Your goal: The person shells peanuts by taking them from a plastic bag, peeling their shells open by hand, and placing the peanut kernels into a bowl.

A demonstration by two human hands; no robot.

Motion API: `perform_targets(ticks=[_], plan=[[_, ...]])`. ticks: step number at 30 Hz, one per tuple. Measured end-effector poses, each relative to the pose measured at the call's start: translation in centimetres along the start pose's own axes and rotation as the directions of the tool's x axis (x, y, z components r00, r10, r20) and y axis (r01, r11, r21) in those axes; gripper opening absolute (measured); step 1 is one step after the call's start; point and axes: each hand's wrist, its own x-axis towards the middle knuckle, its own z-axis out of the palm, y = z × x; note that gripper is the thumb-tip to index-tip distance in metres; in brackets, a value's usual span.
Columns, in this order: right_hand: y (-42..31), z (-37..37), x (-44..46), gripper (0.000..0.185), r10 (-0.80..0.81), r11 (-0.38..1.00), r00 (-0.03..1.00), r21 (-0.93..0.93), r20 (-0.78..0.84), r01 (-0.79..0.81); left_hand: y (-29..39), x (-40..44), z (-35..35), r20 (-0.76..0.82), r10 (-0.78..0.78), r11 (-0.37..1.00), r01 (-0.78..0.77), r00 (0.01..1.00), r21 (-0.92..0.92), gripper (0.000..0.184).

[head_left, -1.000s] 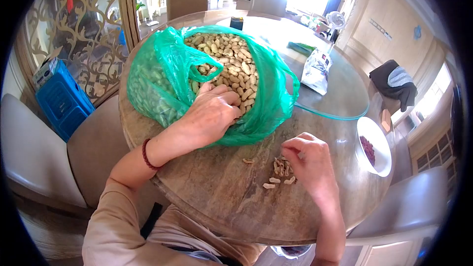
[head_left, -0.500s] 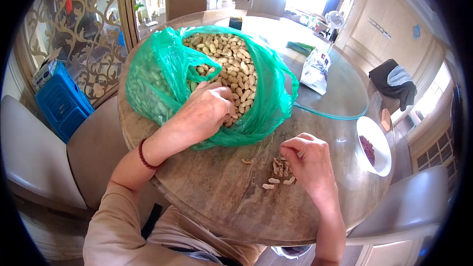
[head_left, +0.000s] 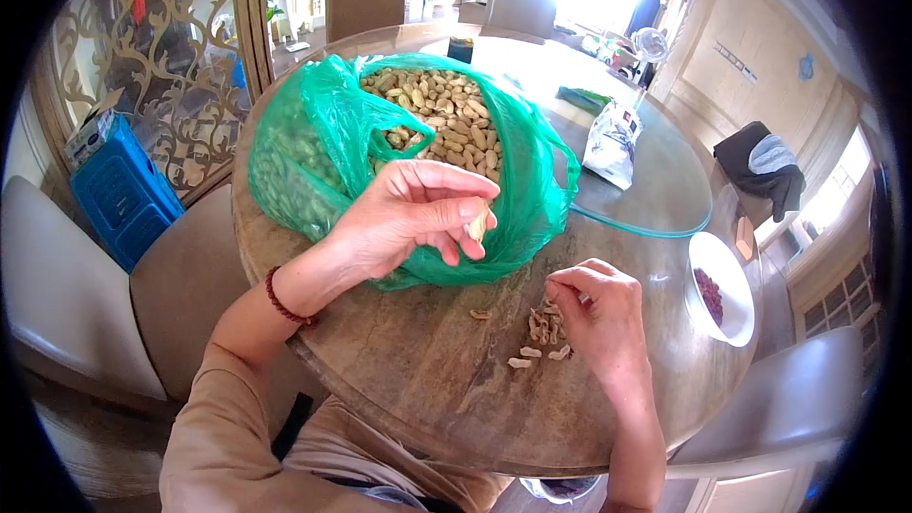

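Observation:
A green plastic bag (head_left: 313, 133), open at the top, holds a heap of unshelled peanuts (head_left: 446, 109). My left hand (head_left: 418, 214) is raised over the bag's near side and pinches one peanut (head_left: 478, 224) between thumb and fingers. Over the table to the right, my right hand (head_left: 600, 313) is closed, thumb against fingertips; whatever it holds, if anything, is too small to make out. Beside its fingers lies a small pile of peanut shells (head_left: 544, 325), with one loose piece (head_left: 480, 314) to the left.
A white bowl (head_left: 730, 313) with reddish kernels stands at the round table's (head_left: 427, 399) right edge. A white packet (head_left: 613, 144) and a green packet (head_left: 581, 100) lie on the glass top. A small dark container (head_left: 460, 49) stands at the back. Chairs surround the table.
My left hand has come up out of the peanuts in the bag and now holds a peanut in view. My right hand has barely moved.

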Motion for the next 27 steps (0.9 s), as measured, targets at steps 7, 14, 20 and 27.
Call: perform_targets(ticks=[7, 14, 20, 27], plan=[[-0.1, 0.0, 0.0, 0.006, 0.018, 1.000, 1.000, -0.001, 0.024, -0.018, -0.9, -0.3, 1.0, 0.078, -0.090, 0.993, 0.096, 0.993, -0.067, 0.021], [0.0, 0.3, 0.0, 0.006, 0.008, 1.000, 1.000, 0.011, -0.002, -0.008, -1.1, -0.7, 2.2, 0.114, -0.049, 0.986, 0.031, 0.992, 0.162, 0.019], [-0.6, 0.6, 0.0, 0.008, 0.016, 0.994, 0.999, 0.105, 0.032, -0.019, -2.1, -0.7, 2.2, 0.154, -0.096, 0.990, 0.078, 0.983, 0.116, 0.014], [-1.6, 0.7, -0.2, 0.033, 0.085, 0.681, 0.946, 0.675, 0.313, -0.285, -3.3, -1.0, 2.8, 0.126, -0.056, 0.974, 0.027, 0.990, 0.223, 0.014]])
